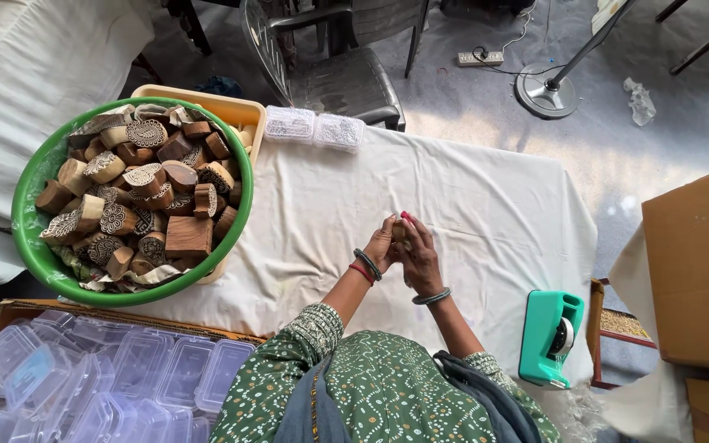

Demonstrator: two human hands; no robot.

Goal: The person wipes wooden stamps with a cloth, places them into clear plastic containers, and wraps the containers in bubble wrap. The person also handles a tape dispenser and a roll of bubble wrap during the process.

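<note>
Head view: white cloth table [469, 205], grey floor [469, 98], green basin [30, 246].

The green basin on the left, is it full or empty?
Full. The green basin is heaped to its rim with carved wooden blocks, some stacked on one another.

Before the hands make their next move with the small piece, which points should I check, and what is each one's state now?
1. Small piece is held between both hands: ok.
2. Left hand and right hand are together above the white cloth: ok.
3. What kind of piece it is: cannot tell, mostly hidden.
4. Green basin of carved wooden blocks stands to the left: ok.
5. Clear plastic boxes lie stacked at the near left: ok.
6. Teal tape dispenser sits upright to the right: ok.
</note>
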